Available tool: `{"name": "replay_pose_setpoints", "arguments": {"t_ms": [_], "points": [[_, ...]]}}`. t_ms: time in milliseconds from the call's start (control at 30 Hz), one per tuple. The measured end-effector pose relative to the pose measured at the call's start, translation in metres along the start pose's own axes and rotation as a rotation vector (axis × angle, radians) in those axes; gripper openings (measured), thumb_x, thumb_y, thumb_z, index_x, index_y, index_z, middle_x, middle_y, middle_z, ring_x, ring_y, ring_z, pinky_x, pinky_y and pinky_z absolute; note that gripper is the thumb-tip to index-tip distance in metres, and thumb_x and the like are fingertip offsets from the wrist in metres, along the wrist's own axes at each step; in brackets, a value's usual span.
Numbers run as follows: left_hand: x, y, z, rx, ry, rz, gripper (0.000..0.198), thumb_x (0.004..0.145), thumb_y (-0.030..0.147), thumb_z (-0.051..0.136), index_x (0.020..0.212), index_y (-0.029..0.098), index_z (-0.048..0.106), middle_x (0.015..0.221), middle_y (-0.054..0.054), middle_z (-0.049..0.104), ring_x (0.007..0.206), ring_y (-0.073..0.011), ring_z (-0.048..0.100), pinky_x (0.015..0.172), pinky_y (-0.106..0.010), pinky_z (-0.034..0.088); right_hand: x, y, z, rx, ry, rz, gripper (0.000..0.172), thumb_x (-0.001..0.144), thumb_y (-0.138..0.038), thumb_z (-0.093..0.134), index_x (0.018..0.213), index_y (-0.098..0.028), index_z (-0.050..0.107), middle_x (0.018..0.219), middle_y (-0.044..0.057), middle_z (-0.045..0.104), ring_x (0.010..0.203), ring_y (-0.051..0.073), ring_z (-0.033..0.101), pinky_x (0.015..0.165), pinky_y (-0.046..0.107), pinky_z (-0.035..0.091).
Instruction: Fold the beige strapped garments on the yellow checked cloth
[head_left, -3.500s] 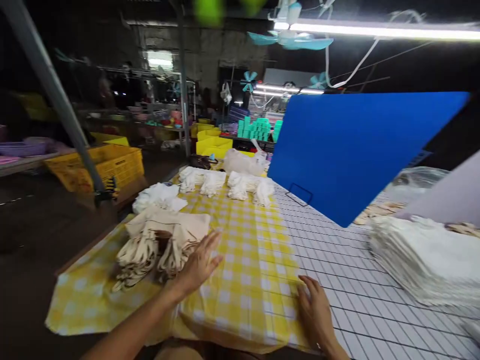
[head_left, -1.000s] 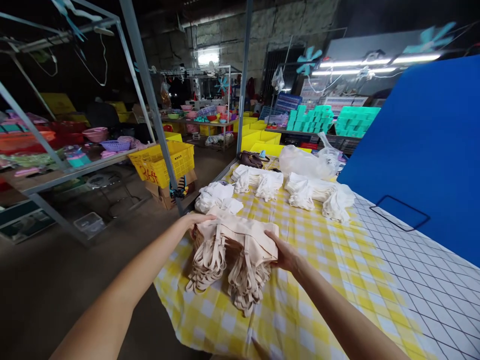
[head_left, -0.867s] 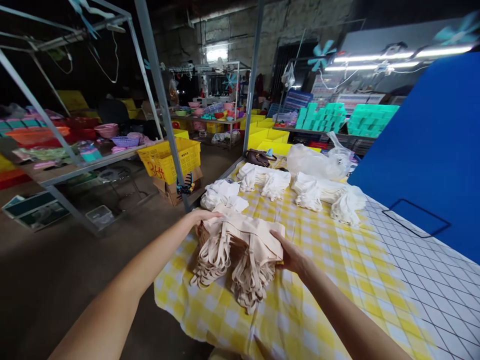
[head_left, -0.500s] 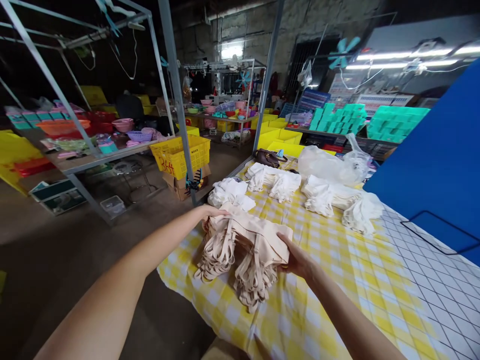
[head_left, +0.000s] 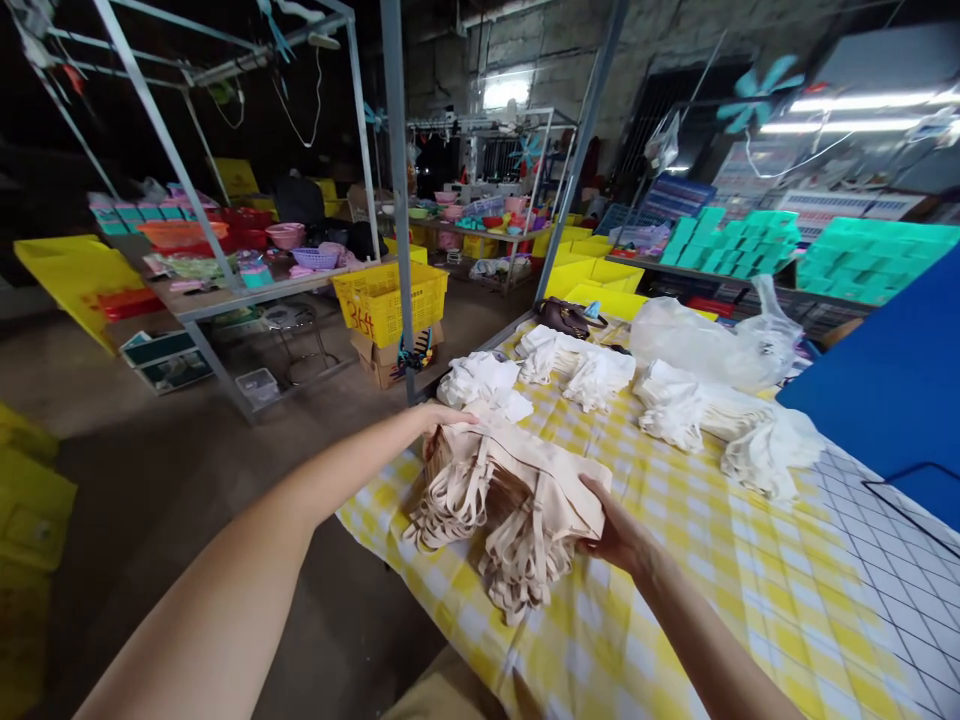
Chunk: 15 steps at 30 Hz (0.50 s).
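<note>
A thick stack of beige strappy garments [head_left: 525,455], with bunches of thin loops hanging at the front, lies on the yellow-and-white checked cloth [head_left: 660,590]. At its far left end, my left hand [head_left: 448,415] grips the top edge, its fingers partly behind the fabric. My right hand [head_left: 611,525] clasps the right end, thumb on top and the other fingers mostly hidden at the side. Just behind the stack is a crumpled white garment pile [head_left: 486,385]. Farther back lie two more white stacks with straps, one in the middle [head_left: 574,362] and one to the right [head_left: 731,415].
A metal post [head_left: 399,200] rises by the table's left edge. At the back are a dark handbag [head_left: 566,318] and a clear plastic bag [head_left: 690,340]. A blue panel [head_left: 892,380] and a wire grid [head_left: 862,540] border the right. A yellow crate [head_left: 390,300] stands beyond the post.
My view has turned slightly left, so the surroundings sit farther right in the picture. Both hands keep their hold on the beige stack, which has barely moved on the cloth.
</note>
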<state>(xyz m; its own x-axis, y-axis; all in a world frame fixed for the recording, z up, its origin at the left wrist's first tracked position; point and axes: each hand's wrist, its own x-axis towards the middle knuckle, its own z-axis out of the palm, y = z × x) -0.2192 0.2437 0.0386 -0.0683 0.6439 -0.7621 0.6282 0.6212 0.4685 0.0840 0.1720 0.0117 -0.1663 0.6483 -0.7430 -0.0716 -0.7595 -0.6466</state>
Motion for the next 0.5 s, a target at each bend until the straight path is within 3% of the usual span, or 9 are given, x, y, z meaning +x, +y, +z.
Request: {"name": "replay_pose_setpoints", "arguments": {"t_ms": [100, 233, 433, 500], "points": [[-0.0021, 0.0037, 0.001, -0.037, -0.072, -0.092, 0.07, 0.067, 0.069, 0.051, 0.108, 0.011, 0.052, 0.087, -0.017, 0.064, 0.087, -0.034, 0.063, 0.066, -0.044, 0.052, -0.0012, -0.0004, -0.0015, 0.023, 0.017, 0.006, 0.035, 0.075, -0.053, 0.058, 0.073, -0.019, 0.053, 0.053, -0.001, 0.055, 0.046, 0.013, 0.052, 0.046, 0.024, 0.039], [0.0027, 0.0009, 0.0021, -0.045, -0.144, -0.116, 0.068, 0.067, 0.071, 0.048, 0.096, 0.01, 0.056, 0.083, -0.018, 0.063, 0.082, -0.0315, 0.063, 0.065, -0.042, 0.051, -0.0036, -0.0019, -0.0015, 0.036, 0.052, 0.023, 0.035, 0.071, -0.053, 0.063, 0.073, -0.019, 0.053, 0.055, -0.001, 0.056, 0.049, 0.013, 0.054, 0.051, 0.027, 0.043], [0.0042, -0.0032, 0.0018, -0.103, -0.189, -0.063, 0.058, 0.066, 0.069, 0.051, 0.079, 0.013, 0.055, 0.075, -0.013, 0.062, 0.077, -0.0271, 0.061, 0.063, -0.037, 0.049, -0.0069, -0.002, 0.0002, 0.047, 0.06, 0.002, 0.033, 0.072, -0.05, 0.063, 0.068, -0.019, 0.052, 0.049, -0.002, 0.054, 0.043, 0.012, 0.051, 0.046, 0.024, 0.039], [0.0028, -0.0052, 0.0021, -0.095, -0.154, -0.001, 0.056, 0.067, 0.067, 0.051, 0.076, 0.013, 0.055, 0.074, -0.011, 0.061, 0.077, -0.0257, 0.061, 0.063, -0.034, 0.049, -0.0073, -0.0015, 0.0, 0.066, 0.054, 0.009, 0.032, 0.072, -0.049, 0.064, 0.067, -0.019, 0.052, 0.048, -0.002, 0.053, 0.042, 0.012, 0.051, 0.045, 0.024, 0.038]]}}
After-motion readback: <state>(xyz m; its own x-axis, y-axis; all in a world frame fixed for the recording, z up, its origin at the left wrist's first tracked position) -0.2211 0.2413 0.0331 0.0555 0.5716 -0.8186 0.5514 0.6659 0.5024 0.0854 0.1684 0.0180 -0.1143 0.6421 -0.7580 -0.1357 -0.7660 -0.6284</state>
